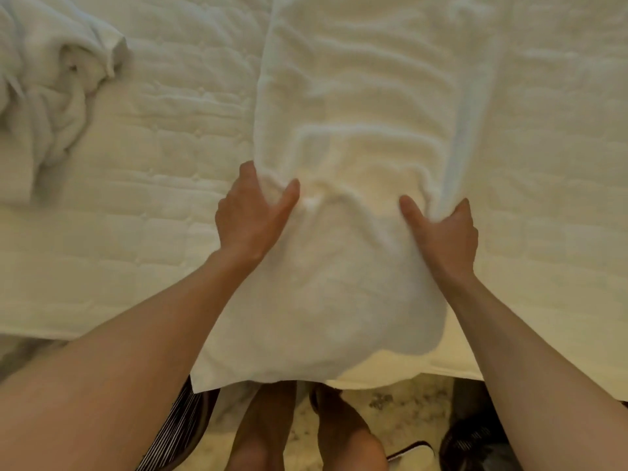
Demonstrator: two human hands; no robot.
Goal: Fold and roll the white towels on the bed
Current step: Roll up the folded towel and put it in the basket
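Left grip [249,219] and right grip [445,232] each pinch a side edge of the towel [356,96], whose near end overhangs the bed [136,198].

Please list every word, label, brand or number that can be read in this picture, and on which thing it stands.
None can be read. The long towel that the left hand and right hand grip, the crumpled towel and the bed are plain white, with no tag or print in view.

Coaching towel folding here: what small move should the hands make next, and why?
Probably draw both hands apart to flatten it: the left hand and right hand each pinch a side of the long towel, which bunches up between them.
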